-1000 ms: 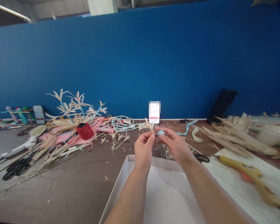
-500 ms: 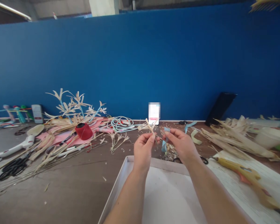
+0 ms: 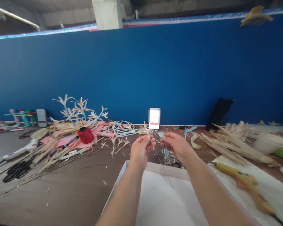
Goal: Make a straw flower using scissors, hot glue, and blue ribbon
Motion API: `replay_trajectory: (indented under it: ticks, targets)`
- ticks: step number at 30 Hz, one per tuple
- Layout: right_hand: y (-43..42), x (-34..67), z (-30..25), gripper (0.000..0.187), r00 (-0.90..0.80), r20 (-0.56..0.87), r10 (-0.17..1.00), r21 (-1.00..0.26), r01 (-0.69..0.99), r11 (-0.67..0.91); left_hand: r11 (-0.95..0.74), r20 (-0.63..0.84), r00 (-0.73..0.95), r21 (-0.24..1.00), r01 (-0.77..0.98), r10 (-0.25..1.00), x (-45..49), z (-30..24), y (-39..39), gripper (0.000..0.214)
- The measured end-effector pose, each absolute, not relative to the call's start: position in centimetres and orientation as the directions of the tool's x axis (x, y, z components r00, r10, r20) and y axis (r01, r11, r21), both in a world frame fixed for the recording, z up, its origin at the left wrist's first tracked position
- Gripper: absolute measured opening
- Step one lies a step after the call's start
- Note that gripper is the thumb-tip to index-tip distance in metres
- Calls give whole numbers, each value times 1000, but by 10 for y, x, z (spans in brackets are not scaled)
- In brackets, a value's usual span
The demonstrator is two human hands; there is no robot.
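Observation:
My left hand (image 3: 140, 149) is closed in a pinch on a small straw flower (image 3: 146, 129) whose thin stem hangs down over the white tray (image 3: 122, 183). My right hand (image 3: 178, 145) is closed on a strip of light blue tape (image 3: 163, 145) that hangs from its fingers, close to the flower's stem. Both hands are held up over the tray's far edge, a short gap between them.
A yellow glue gun (image 3: 242, 180) lies on a white board at right, beside a pile of dried husks (image 3: 228, 141). At left are a red thread spool (image 3: 85, 135), black scissors (image 3: 17, 169), a white glue gun (image 3: 20, 150), finished straw flowers (image 3: 77, 110) and coiled blue cord (image 3: 122, 126). A phone (image 3: 154, 118) leans on the blue wall.
My right hand pulled the blue tape away from the table; it now hangs short from my fingers. My left hand kept its pinch on the flower. The camera tilted up a little.

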State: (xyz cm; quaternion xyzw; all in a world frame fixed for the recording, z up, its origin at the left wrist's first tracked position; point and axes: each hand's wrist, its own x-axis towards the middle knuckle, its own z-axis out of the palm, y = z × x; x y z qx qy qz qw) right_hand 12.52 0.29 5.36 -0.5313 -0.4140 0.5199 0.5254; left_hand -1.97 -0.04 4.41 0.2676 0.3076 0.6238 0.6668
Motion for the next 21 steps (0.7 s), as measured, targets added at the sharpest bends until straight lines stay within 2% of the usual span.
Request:
replay_trajectory:
  ticks: [6, 11, 16, 21]
  targets:
    - [22, 116, 48, 14, 174, -32, 984, -999, -28, -27, 66, -48, 45, 747, -661, 998, -15, 50, 18, 10]
    - [37, 109, 22, 21, 274, 11, 962, -998, -62, 29, 118, -77, 92, 752, -649, 993, -10, 23, 41, 18]
    - [42, 115, 1, 32, 272, 47, 961, -996, -64, 67, 132, -20, 183, 770, -625, 983, -12, -3, 46, 22]
    - [36, 120, 4, 36, 203, 19, 979, -998, -62, 33, 149, 2, 252, 804, -576, 968, -10, -6, 43, 24]
